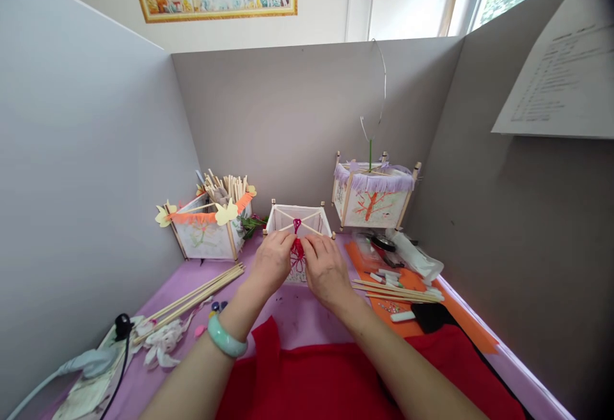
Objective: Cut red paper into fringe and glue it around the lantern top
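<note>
In the middle of the head view stands a white box-shaped lantern (314, 215) with wooden sticks at its corners and crossed sticks over its open top. At its front side, a looped red cord ornament (298, 250) hangs between my two hands. My left hand (274, 257), with a pale green bangle (225, 337) on the wrist, pinches the cord from the left. From the right, my right hand (326, 266) pinches it too, fingertips almost meeting the left ones. The fingers hide part of the cord and of the lantern's front.
A lantern with orange fringe (206, 241) holds many sticks at the left. One with purple fringe (374, 199) and a wire stands back right. Long sticks (196, 295) lie left; more sticks (398, 292), pens and a plastic bag (415, 257) lie right. Grey partitions (288, 119) enclose the table.
</note>
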The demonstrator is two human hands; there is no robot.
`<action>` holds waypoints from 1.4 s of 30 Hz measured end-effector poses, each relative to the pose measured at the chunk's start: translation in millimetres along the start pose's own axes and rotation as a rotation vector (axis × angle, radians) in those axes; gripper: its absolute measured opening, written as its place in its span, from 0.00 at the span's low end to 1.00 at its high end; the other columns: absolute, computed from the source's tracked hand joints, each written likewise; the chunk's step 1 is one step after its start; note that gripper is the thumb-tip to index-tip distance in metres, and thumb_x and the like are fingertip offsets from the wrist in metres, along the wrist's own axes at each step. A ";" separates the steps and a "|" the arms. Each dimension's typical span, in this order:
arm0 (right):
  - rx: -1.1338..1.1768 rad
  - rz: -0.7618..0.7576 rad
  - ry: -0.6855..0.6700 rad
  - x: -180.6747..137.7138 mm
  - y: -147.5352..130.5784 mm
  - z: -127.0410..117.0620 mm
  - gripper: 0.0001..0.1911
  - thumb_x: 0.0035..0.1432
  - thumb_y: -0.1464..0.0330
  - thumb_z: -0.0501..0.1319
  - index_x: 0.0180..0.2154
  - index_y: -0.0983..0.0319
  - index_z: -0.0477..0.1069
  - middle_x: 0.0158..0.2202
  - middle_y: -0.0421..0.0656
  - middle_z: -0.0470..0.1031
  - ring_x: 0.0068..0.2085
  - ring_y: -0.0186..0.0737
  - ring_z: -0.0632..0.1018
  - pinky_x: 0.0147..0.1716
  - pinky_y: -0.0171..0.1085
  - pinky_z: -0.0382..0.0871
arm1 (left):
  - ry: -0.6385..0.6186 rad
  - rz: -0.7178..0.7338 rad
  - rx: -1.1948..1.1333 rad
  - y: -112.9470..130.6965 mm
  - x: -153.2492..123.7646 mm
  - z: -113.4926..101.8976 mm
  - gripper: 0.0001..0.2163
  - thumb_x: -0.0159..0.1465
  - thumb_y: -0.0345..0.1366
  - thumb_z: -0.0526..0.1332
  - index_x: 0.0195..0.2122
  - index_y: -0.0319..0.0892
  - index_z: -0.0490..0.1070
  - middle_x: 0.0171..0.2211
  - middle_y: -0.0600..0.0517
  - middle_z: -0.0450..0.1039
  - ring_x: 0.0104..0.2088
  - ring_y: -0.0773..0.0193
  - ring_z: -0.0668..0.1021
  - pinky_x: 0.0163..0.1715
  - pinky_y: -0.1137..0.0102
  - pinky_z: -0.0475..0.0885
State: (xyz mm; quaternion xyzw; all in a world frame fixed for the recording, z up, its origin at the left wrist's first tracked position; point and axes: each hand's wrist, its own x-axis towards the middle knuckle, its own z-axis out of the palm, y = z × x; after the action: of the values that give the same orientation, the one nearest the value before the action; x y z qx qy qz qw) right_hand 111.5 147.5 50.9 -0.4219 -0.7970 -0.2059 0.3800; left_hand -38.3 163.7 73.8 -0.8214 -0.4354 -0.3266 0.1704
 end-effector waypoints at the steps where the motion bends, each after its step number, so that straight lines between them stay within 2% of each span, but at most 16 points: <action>1: 0.004 0.003 -0.006 0.4 -0.5 -0.6 0.22 0.54 0.77 0.52 0.52 0.67 0.64 0.50 0.53 0.66 0.51 0.47 0.63 0.54 0.49 0.56 | -0.018 -0.004 -0.003 -0.6 0.3 -0.4 0.13 0.60 0.25 0.51 0.44 0.40 0.69 0.40 0.45 0.71 0.43 0.59 0.71 0.45 0.62 0.67; 6: 0.135 0.018 -0.044 5.0 3.3 -16.8 0.27 0.50 0.78 0.52 0.54 0.68 0.61 0.52 0.52 0.64 0.53 0.46 0.63 0.54 0.47 0.58 | -0.118 -0.032 -0.099 -8.7 6.9 -13.3 0.23 0.54 0.19 0.51 0.49 0.41 0.67 0.44 0.46 0.71 0.46 0.61 0.72 0.47 0.65 0.67; 9: 0.237 0.041 -0.025 6.0 7.8 -29.0 0.29 0.50 0.79 0.50 0.55 0.67 0.59 0.53 0.51 0.63 0.54 0.43 0.64 0.53 0.44 0.61 | -0.058 -0.056 -0.235 -12.7 11.3 -26.4 0.26 0.52 0.18 0.49 0.52 0.40 0.65 0.49 0.48 0.69 0.49 0.64 0.71 0.50 0.69 0.66; 12: 0.252 0.032 -0.010 4.0 7.4 -29.9 0.28 0.50 0.79 0.49 0.55 0.68 0.59 0.53 0.51 0.64 0.54 0.43 0.63 0.54 0.45 0.61 | 0.004 -0.068 -0.298 -10.1 12.3 -30.3 0.22 0.55 0.20 0.48 0.48 0.40 0.68 0.46 0.49 0.72 0.47 0.65 0.73 0.48 0.70 0.67; 16: 0.181 -0.051 -0.011 1.8 0.8 -15.5 0.28 0.50 0.78 0.50 0.55 0.69 0.60 0.54 0.54 0.63 0.56 0.45 0.62 0.55 0.49 0.57 | -0.062 0.010 -0.214 -1.9 10.6 -16.7 0.14 0.60 0.26 0.50 0.43 0.42 0.70 0.40 0.47 0.74 0.42 0.62 0.74 0.45 0.67 0.69; 20: 0.097 -0.047 -0.019 3.6 -1.0 -5.8 0.27 0.50 0.78 0.50 0.54 0.70 0.61 0.52 0.54 0.65 0.54 0.46 0.63 0.54 0.49 0.57 | -0.121 0.004 -0.062 -0.9 10.4 -2.9 0.10 0.61 0.28 0.51 0.39 0.40 0.70 0.35 0.45 0.73 0.39 0.60 0.74 0.42 0.65 0.68; 27: 0.055 -0.010 -0.102 10.2 0.0 -2.4 0.25 0.49 0.77 0.53 0.51 0.69 0.63 0.48 0.55 0.68 0.50 0.47 0.65 0.50 0.47 0.59 | -0.193 -0.074 0.041 7.3 14.7 -4.0 0.10 0.58 0.26 0.52 0.37 0.37 0.71 0.34 0.43 0.72 0.39 0.55 0.74 0.43 0.60 0.66; 30: 0.086 -0.008 -0.137 14.9 1.7 -11.7 0.26 0.47 0.77 0.52 0.51 0.70 0.63 0.48 0.54 0.68 0.49 0.46 0.66 0.50 0.46 0.60 | -0.223 -0.082 -0.058 6.5 19.0 -13.5 0.15 0.54 0.22 0.52 0.41 0.37 0.70 0.39 0.43 0.73 0.43 0.57 0.74 0.46 0.62 0.66; 32: 0.146 0.011 -0.111 16.9 5.5 -24.5 0.28 0.47 0.78 0.51 0.53 0.69 0.61 0.50 0.52 0.67 0.50 0.44 0.66 0.50 0.44 0.61 | -0.185 -0.088 -0.209 -1.1 20.5 -23.5 0.23 0.50 0.19 0.51 0.48 0.38 0.67 0.47 0.45 0.71 0.48 0.61 0.72 0.49 0.66 0.66; 34: 0.208 0.067 -0.039 16.2 10.0 -38.6 0.28 0.48 0.79 0.50 0.54 0.68 0.60 0.51 0.51 0.67 0.50 0.42 0.67 0.50 0.41 0.63 | -0.061 -0.173 -0.332 -12.0 19.5 -34.3 0.26 0.49 0.18 0.48 0.50 0.38 0.66 0.50 0.47 0.69 0.51 0.64 0.70 0.51 0.68 0.65; 38: 0.246 0.124 0.062 7.2 11.0 -51.2 0.26 0.50 0.78 0.48 0.53 0.66 0.61 0.48 0.50 0.69 0.49 0.43 0.68 0.48 0.43 0.66 | 0.113 -0.339 -0.399 -23.6 11.2 -46.1 0.22 0.53 0.21 0.47 0.46 0.37 0.69 0.44 0.47 0.73 0.43 0.64 0.75 0.45 0.68 0.70; 40: 0.239 0.069 0.043 2.9 6.0 -46.2 0.27 0.50 0.79 0.49 0.53 0.66 0.61 0.48 0.51 0.68 0.50 0.43 0.67 0.49 0.44 0.65 | 0.129 -0.277 -0.328 -18.4 6.1 -44.8 0.19 0.54 0.22 0.48 0.44 0.39 0.70 0.42 0.48 0.74 0.42 0.64 0.75 0.45 0.67 0.70; 42: 0.214 -0.011 0.016 0.9 -0.2 -37.0 0.27 0.49 0.78 0.50 0.54 0.67 0.61 0.51 0.52 0.66 0.53 0.44 0.65 0.52 0.46 0.62 | 0.101 -0.132 -0.229 -8.6 1.7 -40.1 0.18 0.55 0.22 0.49 0.44 0.40 0.70 0.42 0.48 0.73 0.44 0.63 0.74 0.48 0.64 0.67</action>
State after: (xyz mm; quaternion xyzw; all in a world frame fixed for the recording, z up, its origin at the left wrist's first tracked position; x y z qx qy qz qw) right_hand 127.0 123.9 74.8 -0.3729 -0.8136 -0.1252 0.4283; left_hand -60.3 146.9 104.2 -0.7875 -0.4392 -0.4256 0.0755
